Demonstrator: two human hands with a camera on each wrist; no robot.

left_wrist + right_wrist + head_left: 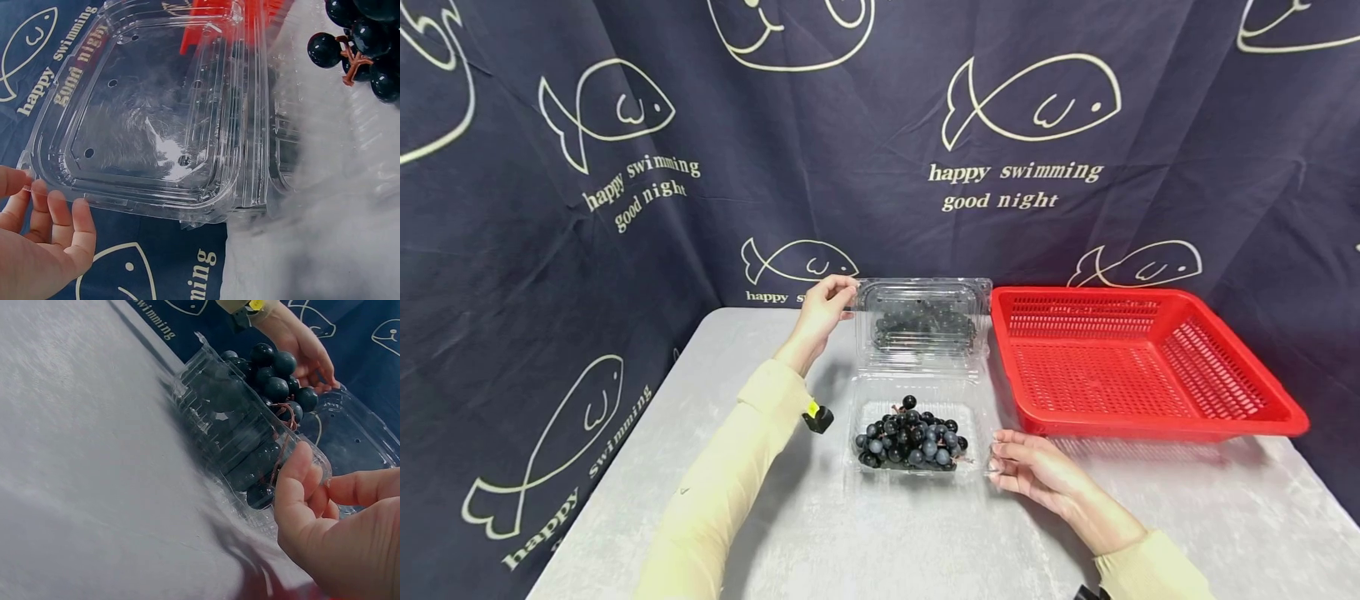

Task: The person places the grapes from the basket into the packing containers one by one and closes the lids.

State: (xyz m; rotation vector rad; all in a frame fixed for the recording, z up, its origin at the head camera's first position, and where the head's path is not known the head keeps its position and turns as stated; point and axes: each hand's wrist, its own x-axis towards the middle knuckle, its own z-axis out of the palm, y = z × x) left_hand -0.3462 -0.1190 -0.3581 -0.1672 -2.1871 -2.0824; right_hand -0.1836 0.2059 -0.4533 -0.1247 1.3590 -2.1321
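Observation:
A clear plastic clamshell box stands on the table with its lid raised upright at the back. Dark grapes on reddish stems are heaped in its base, some rising above the rim. My left hand pinches the lid's upper left corner between thumb and fingers. In the left wrist view the lid shows small round holes. On the other side, my right hand pinches the base's right rim near the front corner. The right wrist view shows thumb and fingertips meeting at that rim, beside the grapes.
A red perforated plastic basket sits at the right of the grey table, close beside the box. A dark blue curtain with fish drawings hangs behind and along the left. Small dark wrist devices are strapped at the sleeves.

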